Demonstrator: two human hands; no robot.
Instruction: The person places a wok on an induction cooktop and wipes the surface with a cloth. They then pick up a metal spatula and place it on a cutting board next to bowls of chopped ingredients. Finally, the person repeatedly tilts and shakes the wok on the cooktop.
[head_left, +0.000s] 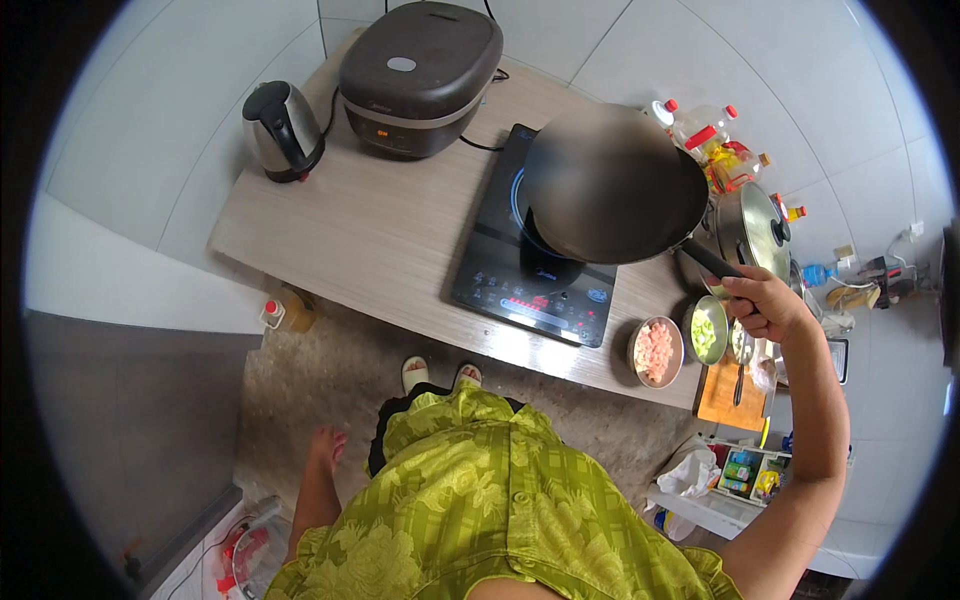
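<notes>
My right hand (765, 304) is closed around the black handle of a frying pan (652, 202). The dark pan is over the black induction cooktop (480, 277), whose panel shows red lights; part of the pan's inside is blurred, and whether it touches the cooktop I cannot tell. Below the handle stand a bowl of diced pink meat (654, 352) and a metal bowl of chopped green vegetable (705, 330). Away from the counter, my left hand (328, 446) hangs low at my side, its fingers loosely apart and holding nothing.
A rice cooker (420, 82) and an electric kettle (281, 135) stand at the back left. Behind the pan are oil bottles (705, 131) and a lidded steel pot (750, 225). A wooden cutting board (731, 397) lies at the counter's right end. A jug (289, 313) stands on the floor.
</notes>
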